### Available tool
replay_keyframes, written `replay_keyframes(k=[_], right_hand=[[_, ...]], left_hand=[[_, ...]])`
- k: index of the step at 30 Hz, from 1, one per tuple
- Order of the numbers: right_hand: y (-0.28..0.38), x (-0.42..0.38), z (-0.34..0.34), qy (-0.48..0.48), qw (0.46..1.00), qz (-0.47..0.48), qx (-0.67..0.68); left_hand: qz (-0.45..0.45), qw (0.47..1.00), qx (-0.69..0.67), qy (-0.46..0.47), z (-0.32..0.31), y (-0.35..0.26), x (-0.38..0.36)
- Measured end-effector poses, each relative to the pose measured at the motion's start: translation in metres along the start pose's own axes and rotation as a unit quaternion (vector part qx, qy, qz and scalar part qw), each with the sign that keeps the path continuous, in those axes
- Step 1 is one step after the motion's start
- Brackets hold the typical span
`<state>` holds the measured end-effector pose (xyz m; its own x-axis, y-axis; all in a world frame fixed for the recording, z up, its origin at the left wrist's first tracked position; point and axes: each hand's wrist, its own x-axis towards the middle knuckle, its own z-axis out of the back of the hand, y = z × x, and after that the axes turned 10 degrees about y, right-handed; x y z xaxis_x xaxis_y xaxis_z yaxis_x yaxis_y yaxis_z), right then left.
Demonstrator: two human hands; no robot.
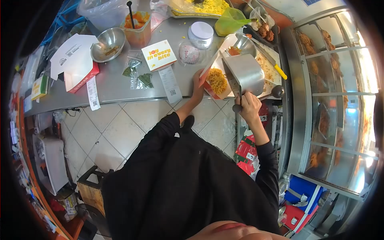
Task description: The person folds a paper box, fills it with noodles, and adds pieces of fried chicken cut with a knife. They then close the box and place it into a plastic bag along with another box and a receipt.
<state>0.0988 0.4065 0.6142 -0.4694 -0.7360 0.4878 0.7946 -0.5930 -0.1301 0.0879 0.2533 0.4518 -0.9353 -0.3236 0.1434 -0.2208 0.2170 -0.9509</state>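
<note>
My left hand (197, 87) grips the left side of an open cardboard food box (224, 91), its fingers partly hidden by the box wall. Inside lies a heap of yellow-orange rice (216, 81). My right hand (251, 106) is closed round the handle of a wide steel scoop (246, 73), which is tilted beside the box. The scoop's inside is turned away from view. Behind it stands a steel bowl (245, 45) with some reddish food. A yellow-handled knife (276, 67) lies on the cutting board (269, 82) to the right.
On the steel counter (116, 86) are a closed printed box (159, 56), a receipt (171, 84), small herb bags (138, 75), an open red-white box (80, 74), a steel bowl (108, 45) and a sauce tub (138, 32). A glass cabinet (332, 100) with fried chicken stands right.
</note>
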Motion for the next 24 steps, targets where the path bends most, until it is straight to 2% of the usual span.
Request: replay_keyframes(k=[1,2,3,4,6,7,9,13,15,17,19,21,22,23,24], right_hand=[[-0.001,-0.002,0.001,0.004,1.0,0.006,-0.006],[-0.002,-0.003,0.002,0.009,1.0,0.014,-0.011],[-0.001,-0.002,0.003,0.01,1.0,0.015,-0.016],[0.001,-0.001,0.004,0.009,1.0,0.013,-0.018],[0.005,-0.001,0.006,0.006,1.0,0.015,-0.012],[0.007,-0.001,0.007,0.006,1.0,0.013,-0.017],[0.009,0.0,0.009,-0.027,0.999,-0.007,-0.019],[0.015,0.005,0.015,-0.052,0.997,-0.056,-0.027],[0.014,0.005,0.019,-0.072,0.99,-0.12,0.013],[0.015,0.006,0.023,-0.1,0.983,-0.151,0.03],[0.016,0.004,0.029,-0.175,0.95,-0.245,0.082],[0.016,-0.005,0.04,-0.192,0.937,-0.285,0.062],[0.016,-0.014,0.044,-0.232,0.88,-0.375,0.178],[0.012,-0.026,0.049,-0.278,0.799,-0.451,0.283],[0.002,-0.048,0.048,-0.3,0.753,-0.514,0.282]], left_hand=[[-0.002,1.0,-0.003,0.004,-0.001,0.011,0.004],[0.041,0.999,-0.027,-0.012,-0.001,0.021,0.008],[0.084,0.995,-0.052,-0.029,-0.002,0.016,0.011],[0.083,0.995,-0.055,-0.028,-0.005,0.011,0.011],[-0.01,0.975,0.198,-0.1,-0.008,0.001,0.012],[-0.012,0.976,0.195,-0.096,-0.007,0.007,0.014],[0.043,0.958,0.264,-0.106,-0.005,0.011,0.021],[0.014,0.97,0.232,-0.078,0.004,0.009,0.015],[0.023,0.983,0.178,-0.03,0.009,0.011,0.006],[0.012,0.987,0.16,-0.027,0.014,0.016,-0.006],[0.005,0.99,0.142,-0.009,0.013,0.005,-0.024],[0.075,0.994,0.068,-0.035,0.007,-0.015,-0.04],[0.055,0.998,0.039,0.014,0.009,-0.007,-0.041],[0.034,0.997,0.005,0.07,0.014,0.003,-0.038],[0.036,0.994,-0.011,0.101,0.018,0.003,-0.036]])
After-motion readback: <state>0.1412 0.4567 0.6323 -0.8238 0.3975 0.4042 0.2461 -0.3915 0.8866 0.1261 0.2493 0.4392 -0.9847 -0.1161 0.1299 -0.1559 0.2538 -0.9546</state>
